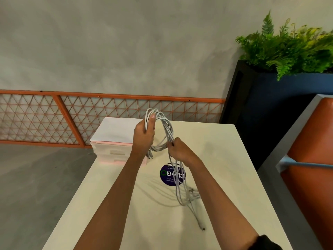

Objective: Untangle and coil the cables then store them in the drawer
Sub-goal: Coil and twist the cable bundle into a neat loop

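Mid-coiling for sure, nowhere near storing yet. Holding the cable coil (pixel 168 129) up over the table (pixel 225 159) with the left hand (pixel 145 134), fingers curled round the loops, thumb up top. Pinching a few strands at the coil's 5 o'clock with the right hand (pixel 177 149), fingers closed on them. Got a loose tail (pixel 191 193) trailing on the tabletop toward 5 o'clock, looking a bit knotted. Probably need to shake that out and feed it up into another loop, then head for the drawer unit (pixel 115 141) at 9 o'clock.

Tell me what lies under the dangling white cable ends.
A round dark-blue sticker on the cream table; the white cables cross it, hiding part of its lettering.
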Available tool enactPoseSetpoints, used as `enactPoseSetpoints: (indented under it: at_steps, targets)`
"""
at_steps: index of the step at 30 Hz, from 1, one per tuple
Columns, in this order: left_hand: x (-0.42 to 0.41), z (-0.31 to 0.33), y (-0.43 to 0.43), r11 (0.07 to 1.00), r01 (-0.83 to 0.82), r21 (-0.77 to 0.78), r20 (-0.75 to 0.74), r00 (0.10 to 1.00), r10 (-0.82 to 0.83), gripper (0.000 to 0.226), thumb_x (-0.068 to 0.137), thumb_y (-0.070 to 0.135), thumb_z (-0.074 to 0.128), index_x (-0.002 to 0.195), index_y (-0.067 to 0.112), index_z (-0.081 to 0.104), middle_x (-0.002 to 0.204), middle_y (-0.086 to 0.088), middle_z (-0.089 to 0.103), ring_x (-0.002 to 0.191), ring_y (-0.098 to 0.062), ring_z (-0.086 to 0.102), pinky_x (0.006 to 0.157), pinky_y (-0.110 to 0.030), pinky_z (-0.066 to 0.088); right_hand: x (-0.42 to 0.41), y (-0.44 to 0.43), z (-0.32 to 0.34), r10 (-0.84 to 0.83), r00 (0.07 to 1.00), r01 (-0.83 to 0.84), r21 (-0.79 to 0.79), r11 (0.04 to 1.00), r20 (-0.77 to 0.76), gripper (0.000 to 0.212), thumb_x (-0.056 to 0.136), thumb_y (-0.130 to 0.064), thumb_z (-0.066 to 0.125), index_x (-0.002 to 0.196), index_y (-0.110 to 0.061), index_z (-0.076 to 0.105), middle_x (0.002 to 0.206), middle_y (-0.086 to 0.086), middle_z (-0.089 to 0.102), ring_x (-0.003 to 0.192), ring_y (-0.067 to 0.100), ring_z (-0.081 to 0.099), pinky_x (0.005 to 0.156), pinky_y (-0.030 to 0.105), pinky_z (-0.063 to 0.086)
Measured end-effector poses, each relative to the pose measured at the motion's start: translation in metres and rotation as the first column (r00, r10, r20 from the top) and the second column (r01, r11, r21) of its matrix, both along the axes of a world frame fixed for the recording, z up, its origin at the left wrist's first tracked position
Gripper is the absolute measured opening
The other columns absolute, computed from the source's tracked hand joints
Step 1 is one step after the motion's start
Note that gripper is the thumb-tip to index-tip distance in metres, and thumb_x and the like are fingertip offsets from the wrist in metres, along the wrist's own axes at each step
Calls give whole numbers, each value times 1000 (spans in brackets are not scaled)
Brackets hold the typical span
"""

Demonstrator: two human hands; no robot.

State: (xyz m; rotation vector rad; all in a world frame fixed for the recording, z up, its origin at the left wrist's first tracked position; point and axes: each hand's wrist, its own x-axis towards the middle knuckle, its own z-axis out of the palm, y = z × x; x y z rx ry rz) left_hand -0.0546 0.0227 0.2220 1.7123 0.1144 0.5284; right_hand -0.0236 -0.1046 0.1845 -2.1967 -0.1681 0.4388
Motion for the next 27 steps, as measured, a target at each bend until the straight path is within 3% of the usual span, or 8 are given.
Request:
enactPoseSetpoints:
  at_steps: [6, 10, 12, 17, 20, 22, 24, 27]
  targets:
    - [0, 2, 0, 998, -16, -53, 3, 1000, 16, 40, 100, 37, 43, 64, 18, 43, 50, 4, 37, 42, -7, 34, 42, -20, 30, -3, 2, 8, 15, 993, 1, -137, 991, 117, 44, 96, -43, 48, 65, -13, 41, 64, 2, 46, 66, 21, 47, 49, 27, 32]
    - [1, -7, 0, 996, -25, -88, -9, 1000, 24, 40, 100, 37, 43, 64, 18, 41, 49, 3, 33, 41, -9, 31, 44, -24, 27, -4, -3, 9, -56, 993, 67, -113, 991, 105, 32, 97, -32, 47, 86, -4, 58, 90, 14, 67, 83, 29, 64, 72, 32, 51]
    - [1, -11, 1, 998, -50, -40, 9, 999, 50, 40, 100, 37, 43, 69, 13, 48, 52, -1, 39, 45, -11, 36, 47, -25, 32, -5, -2, 7, -153, 985, 158, -51, 986, 80, 32, 93, -33, 52, 90, -2, 62, 88, 16, 71, 81, 30, 70, 80, 39, 56]
    - [3, -21, 3, 982, -161, 103, 53, 986, 156, 44, 99, 38, 42, 89, -1, 60, 77, -28, 58, 66, -19, 51, 60, -26, 41, -12, -6, 11, -297, 927, 326, -103, 940, 227, 31, 88, -35, 60, 91, -5, 63, 88, 9, 69, 81, 30, 67, 69, 34, 52]
    - [2, -26, 1, 981, -156, 115, 39, 988, 152, 47, 99, 39, 42, 87, -4, 59, 76, -29, 59, 65, -19, 52, 60, -27, 42, -11, -8, 13, -138, 956, 168, -98, 981, 260, 21, 92, -20, 53, 100, -2, 58, 98, 13, 64, 90, 32, 62, 69, 36, 49]
    - [2, -25, 2, 998, -62, 34, -8, 998, 62, 51, 100, 41, 38, 73, 1, 56, 58, -18, 54, 54, -13, 48, 53, -25, 40, -8, -8, 12, -78, 975, 84, -19, 996, 209, 17, 89, -12, 50, 102, -2, 57, 100, 16, 65, 92, 32, 64, 76, 41, 54]
    - [1, -20, -1, 987, 67, -149, -111, 990, -84, 56, 100, 48, 28, 60, 14, 44, 42, 4, 37, 39, -6, 33, 40, -18, 29, -5, -5, 12, -93, 982, 89, 32, 996, 165, 19, 89, -14, 52, 104, -2, 56, 101, 12, 65, 91, 27, 62, 73, 36, 51]
    - [2, -17, -2, 967, 121, -226, -203, 965, -168, 59, 99, 55, 17, 61, 16, 41, 42, 10, 31, 37, -4, 23, 39, -16, 20, -6, -2, 13, -157, 955, 171, -34, 985, 251, 42, 92, -49, 51, 97, -8, 57, 96, 8, 62, 88, 26, 57, 70, 32, 43]
